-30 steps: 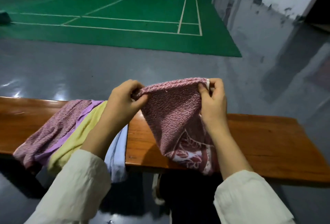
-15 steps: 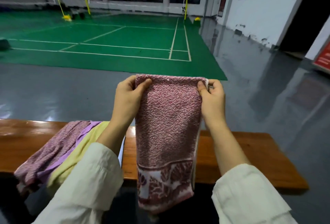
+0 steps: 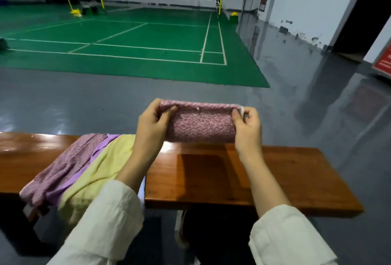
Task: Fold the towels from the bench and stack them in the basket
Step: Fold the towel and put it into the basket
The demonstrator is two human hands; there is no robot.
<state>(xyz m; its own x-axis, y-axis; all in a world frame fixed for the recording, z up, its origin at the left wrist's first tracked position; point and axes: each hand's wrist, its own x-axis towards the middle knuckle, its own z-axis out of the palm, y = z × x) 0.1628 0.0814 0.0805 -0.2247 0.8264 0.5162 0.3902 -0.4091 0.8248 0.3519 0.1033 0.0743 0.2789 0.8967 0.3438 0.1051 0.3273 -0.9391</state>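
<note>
Where both hands pinch, nubbly pink towel (image 3: 201, 124) hangs folded.

No legible text anywhere.

Mauve-pink nubbly terry towel (image 3: 201, 124): folded into a short wide band, held level in the air above the glossy brown wooden bench (image 3: 275, 176). My left hand (image 3: 151, 125) pinches one end and my right hand (image 3: 247, 126) the other. On the bench to my left, overlapping and hanging over its near edge: a mauve textured towel (image 3: 67, 165), a smooth lilac towel (image 3: 95, 159), a pale yellow towel (image 3: 101, 176).
</note>
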